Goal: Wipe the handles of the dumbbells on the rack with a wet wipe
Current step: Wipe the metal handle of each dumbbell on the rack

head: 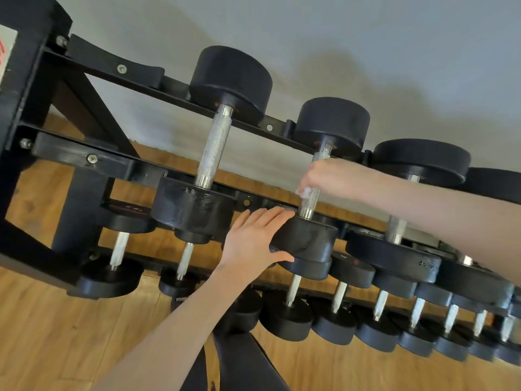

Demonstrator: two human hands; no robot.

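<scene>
1. We look down at a black dumbbell rack (84, 159) standing on a wood floor (42, 334) against a pale wall (366, 38), with dumbbells on its upper and lower tiers.
2. Our right hand (332, 177) is curled around the knurled steel handle (311, 196) of the second dumbbell (310, 238) on the upper tier, with a white wet wipe (304, 191) bunched under the fingers against the metal.
3. Our left hand (253, 241) lies open, fingers straight over the near weight head of that same dumbbell and the thumb under its edge, bracing it.
4. To the left, the first dumbbell's handle (214, 145) is bare; to the right, the third dumbbell (394, 249) waits with our right forearm crossing over it.
5. Risks, as we judge them: the dumbbell could roll in its cradle if the bracing hand eases off; the wipe could snag and shred on the rough knurling; and the handle ends beside the heads could be missed.
</scene>
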